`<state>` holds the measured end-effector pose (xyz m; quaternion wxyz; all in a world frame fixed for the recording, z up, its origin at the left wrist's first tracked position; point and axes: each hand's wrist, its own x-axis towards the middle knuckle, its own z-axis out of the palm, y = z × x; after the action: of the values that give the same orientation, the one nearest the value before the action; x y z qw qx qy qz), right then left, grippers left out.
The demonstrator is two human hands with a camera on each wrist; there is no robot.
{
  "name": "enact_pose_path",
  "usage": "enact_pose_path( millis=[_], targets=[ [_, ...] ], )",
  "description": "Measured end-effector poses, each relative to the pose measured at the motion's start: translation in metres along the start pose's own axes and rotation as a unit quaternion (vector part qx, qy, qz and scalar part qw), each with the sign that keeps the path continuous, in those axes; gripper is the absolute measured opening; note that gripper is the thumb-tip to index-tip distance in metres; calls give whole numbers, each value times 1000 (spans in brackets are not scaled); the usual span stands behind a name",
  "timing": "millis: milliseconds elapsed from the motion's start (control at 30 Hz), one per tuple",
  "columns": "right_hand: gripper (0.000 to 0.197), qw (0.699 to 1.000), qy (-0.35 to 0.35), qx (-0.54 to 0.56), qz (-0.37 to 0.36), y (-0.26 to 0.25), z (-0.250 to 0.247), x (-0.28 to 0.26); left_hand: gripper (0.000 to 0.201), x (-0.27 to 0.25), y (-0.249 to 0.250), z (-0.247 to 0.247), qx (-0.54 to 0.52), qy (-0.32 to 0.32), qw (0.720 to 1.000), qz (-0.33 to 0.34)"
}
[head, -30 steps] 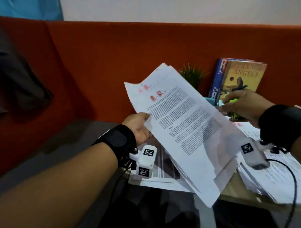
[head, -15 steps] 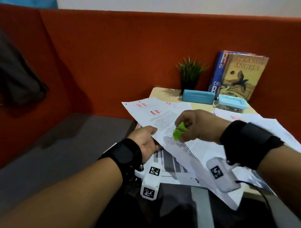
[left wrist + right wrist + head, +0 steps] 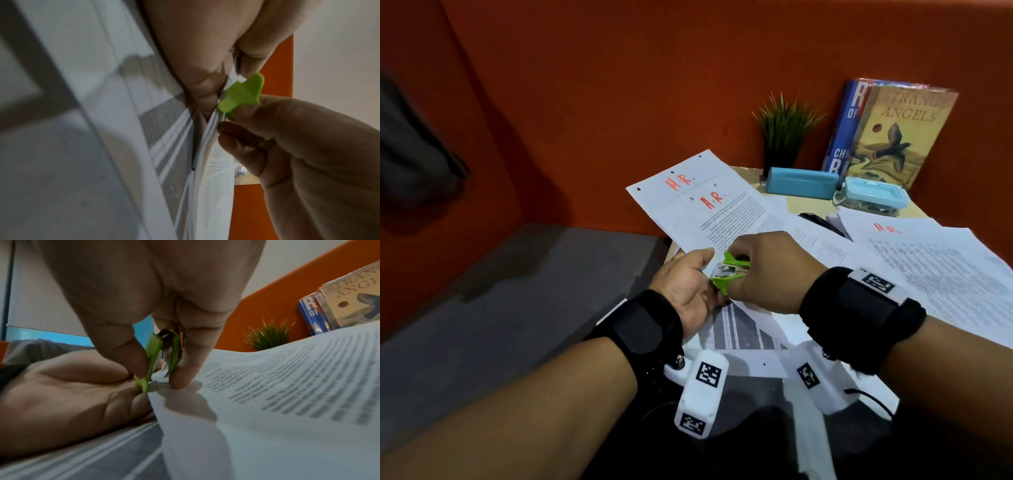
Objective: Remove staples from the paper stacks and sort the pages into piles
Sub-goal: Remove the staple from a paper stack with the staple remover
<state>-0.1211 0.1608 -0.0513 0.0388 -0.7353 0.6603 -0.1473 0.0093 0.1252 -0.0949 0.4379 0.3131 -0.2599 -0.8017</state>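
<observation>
A stapled stack of printed pages (image 3: 726, 209), marked "H.R." in red, lies tilted over the table's left end. My left hand (image 3: 690, 284) pinches its near corner, thumb on top, fingers beneath. My right hand (image 3: 763, 270) squeezes a green staple remover (image 3: 729, 274) between thumb and finger, its metal claws set at that same corner (image 3: 158, 378). The left wrist view shows the green remover (image 3: 240, 95) against the page edges (image 3: 205, 146). The staple itself is hidden.
More loose "H.R." pages (image 3: 928, 267) cover the table to the right. At the back stand a small plant (image 3: 780, 130), two books (image 3: 900, 133), a blue case (image 3: 801, 181), a blue-lidded box (image 3: 873, 198) and a dark stapler (image 3: 822, 221). An orange wall encloses it.
The stack came down from held upright to lying low over the table. My right hand fetched the green remover from the back and brought it to the corner my left hand pinches.
</observation>
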Motion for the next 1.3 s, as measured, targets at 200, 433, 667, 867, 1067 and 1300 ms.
enact_pose_path(
  millis=[200,433,667,867,1067,1300],
  targets=[
    [42,997,18,-75,-18,-7,1,4,21,-2,0,7,-3,11,999,35],
    [33,998,16,-55,-10,-8,8,3,22,-4,-4,7,-11,14,999,38],
    [32,996,18,-83,-25,-10,3,4,25,-3,-8,4,5,13,999,37],
    [30,995,-7,-101,-17,-18,-3,4,21,0,-12,1,19,41,998,36],
    [29,997,-45,-64,15,-18,-2,13,16,4,-14,0,22,66,997,32],
    [22,945,-103,275,141,-1,-3,20,11,12,-9,1,-8,116,993,11]
  ],
)
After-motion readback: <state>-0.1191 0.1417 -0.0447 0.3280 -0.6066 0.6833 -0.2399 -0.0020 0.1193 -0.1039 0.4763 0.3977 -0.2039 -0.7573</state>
